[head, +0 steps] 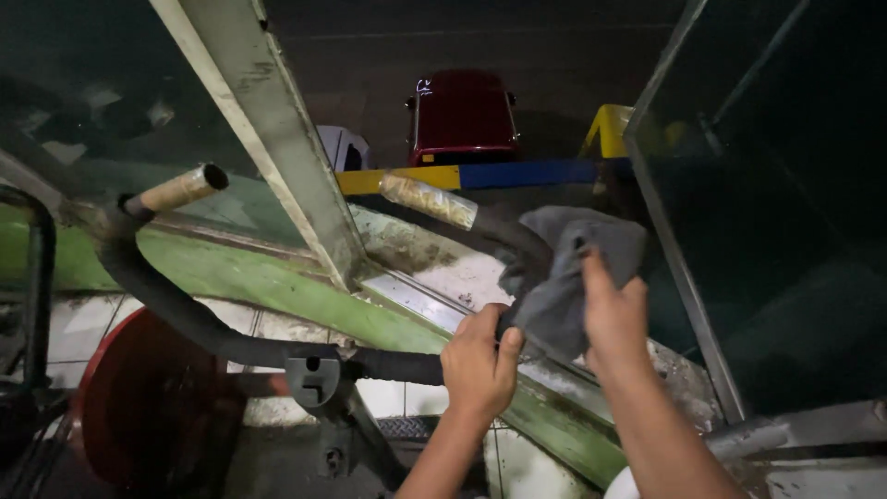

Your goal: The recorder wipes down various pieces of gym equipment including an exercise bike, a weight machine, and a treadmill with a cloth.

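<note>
My left hand (479,359) grips the black foam-covered handlebar (231,342) of an exercise bike, just right of its centre clamp (312,379). My right hand (612,314) holds a grey cloth (564,277) pressed over the right part of the bar. The bar curves up on both sides and ends in two worn tan grips: the left grip (180,189) and the right grip (430,200).
A grey metal window post (277,129) rises ahead, with a green-painted sill (259,277) below it. A glass pane in a metal frame (679,259) stands at the right. A red round disc (139,407) sits at lower left. A red vehicle (462,115) is outside.
</note>
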